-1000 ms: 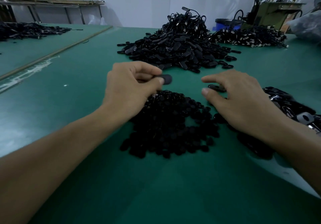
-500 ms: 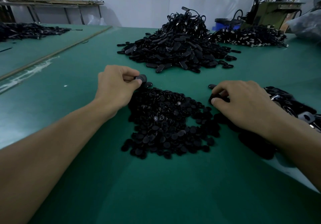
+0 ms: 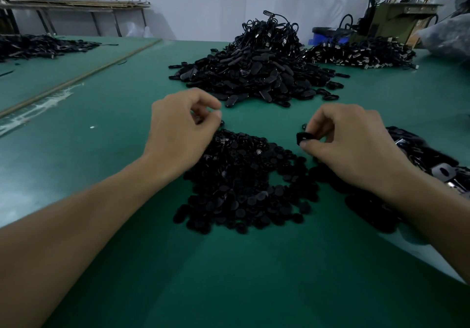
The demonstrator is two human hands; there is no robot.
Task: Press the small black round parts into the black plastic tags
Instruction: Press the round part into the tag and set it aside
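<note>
Right of centre, the right hand (image 3: 356, 147) is now pinching in its grip a tag (image 3: 304, 138) lifted off the surface (image 3: 254, 276), while the left hand (image 3: 183, 129) is still pinching a round part (image 3: 199, 119) above the middle pile (image 3: 241, 182), so pressing is probably coming next.

Dim, cool, diffuse overhead light. The green felt-covered desk (image 3: 254, 276) carries a pale sheen at its left side and a broad soft shadow near the camera. The heap of small black round parts (image 3: 241, 187) reads as near-featureless black. Wide-angle distortion curves the desk's edges, and the far corners are soft.
</note>
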